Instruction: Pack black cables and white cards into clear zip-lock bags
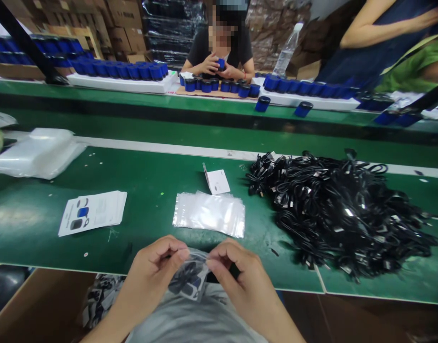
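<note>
Plastic bag (199, 289) with a bundled black cable (185, 277) and a printed leaflet inside hangs at the table's near edge, in front of the wearer's grey clothing; left hand (160, 264) and right hand (238, 271) each pinch its top edge between thumb and fingers, one at either end, a hold that seems to keep the rim taut while the contents weigh the bag down; a stack of flat bags (212, 214) lies just past the hands, likely central to suit either one; leaflets (90, 214) lie to the left and a heap of black cables (340, 214) to the right, apparently parted so that the kinds do not mix; a folded leaflet (219, 182) stands half open behind the flat bags, its cover lifted perhaps by its own crease.
</note>
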Demonstrator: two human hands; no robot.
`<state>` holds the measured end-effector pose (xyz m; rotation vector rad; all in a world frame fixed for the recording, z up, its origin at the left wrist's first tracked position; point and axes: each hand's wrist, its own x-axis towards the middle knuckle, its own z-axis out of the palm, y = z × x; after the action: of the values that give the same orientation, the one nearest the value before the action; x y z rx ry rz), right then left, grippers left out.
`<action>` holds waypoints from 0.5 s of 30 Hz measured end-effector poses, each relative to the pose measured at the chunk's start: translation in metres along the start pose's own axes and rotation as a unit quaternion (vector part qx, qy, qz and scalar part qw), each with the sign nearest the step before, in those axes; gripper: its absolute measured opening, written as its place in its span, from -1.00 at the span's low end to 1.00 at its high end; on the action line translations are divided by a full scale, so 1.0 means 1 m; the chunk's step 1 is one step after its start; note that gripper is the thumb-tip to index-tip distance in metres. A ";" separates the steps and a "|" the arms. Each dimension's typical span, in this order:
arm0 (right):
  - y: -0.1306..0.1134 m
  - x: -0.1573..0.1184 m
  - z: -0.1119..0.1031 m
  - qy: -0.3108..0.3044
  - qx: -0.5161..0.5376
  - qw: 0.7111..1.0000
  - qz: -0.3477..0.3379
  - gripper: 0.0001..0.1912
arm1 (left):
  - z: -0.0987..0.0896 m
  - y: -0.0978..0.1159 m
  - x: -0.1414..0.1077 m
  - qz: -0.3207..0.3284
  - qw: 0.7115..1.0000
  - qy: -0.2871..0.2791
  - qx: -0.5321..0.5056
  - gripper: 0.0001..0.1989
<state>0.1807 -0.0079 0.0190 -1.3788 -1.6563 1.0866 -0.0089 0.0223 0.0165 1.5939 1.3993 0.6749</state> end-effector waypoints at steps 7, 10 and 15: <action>0.005 0.004 0.000 0.029 -0.008 0.999 -0.017 -0.86 | -0.005 -0.004 0.001 0.021 1.000 -0.021 -0.001 -0.80; 0.004 0.004 0.000 0.037 -0.011 0.998 -0.041 -0.85 | -0.003 -0.008 -0.001 0.044 0.998 0.001 0.033 -0.79; 0.002 0.004 -0.001 0.037 -0.020 0.998 -0.052 -0.85 | -0.002 -0.004 -0.001 0.051 0.998 -0.011 0.036 -0.80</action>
<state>0.1819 -0.0033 0.0179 -1.3266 -1.6840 0.9369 -0.0128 0.0216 0.0144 1.7335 1.3461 0.6716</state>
